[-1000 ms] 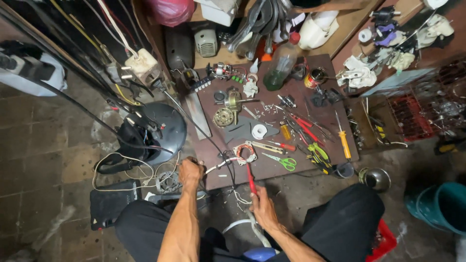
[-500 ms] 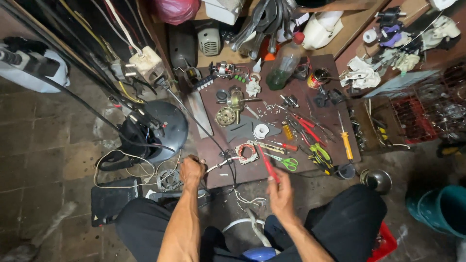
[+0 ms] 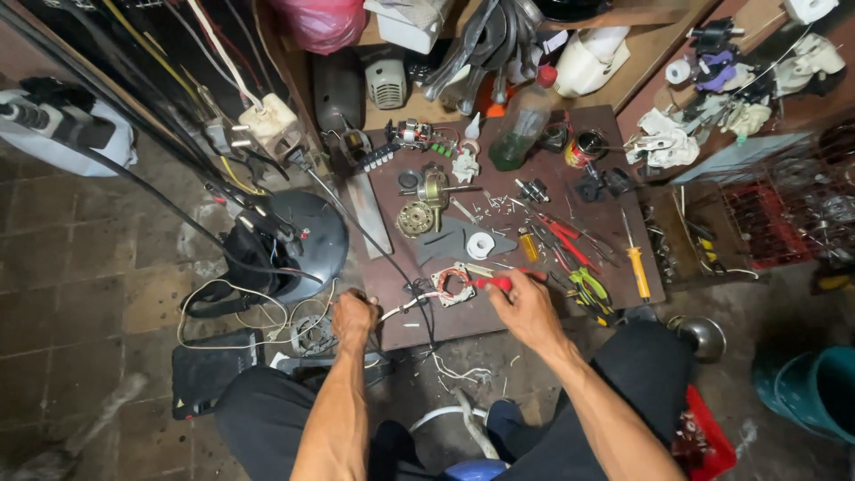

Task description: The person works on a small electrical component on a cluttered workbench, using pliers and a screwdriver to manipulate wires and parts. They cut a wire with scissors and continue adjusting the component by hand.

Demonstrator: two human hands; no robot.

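Head view, nearest first: the person's dark-trousered legs frame the bottom of the picture, and both bare forearms reach up to the near edge of the brown work board [image 3: 614,267]. The left hand [image 3: 354,317] is clenched on a white wire [image 3: 403,305] just off the board's near left corner; what else it grips is hidden inside the fist. The right hand [image 3: 525,307] grasps a red-handled tool [image 3: 492,282], whose tip points left at the small coil winding [image 3: 454,283], a ring of copper wire on a pale frame lying on the board near its front edge.

By my reading, the step in hand is work on that winding's leads, with 1 hand tensioning the wire and the other working the tool at the coil. The next move calls for a steady tip and a taut wire, since the strands look fine.

Farther off lie a yellow-handled screwdriver [image 3: 638,262], green-handled pliers [image 3: 588,289], a motor rotor [image 3: 417,216] and a green bottle [image 3: 518,125].
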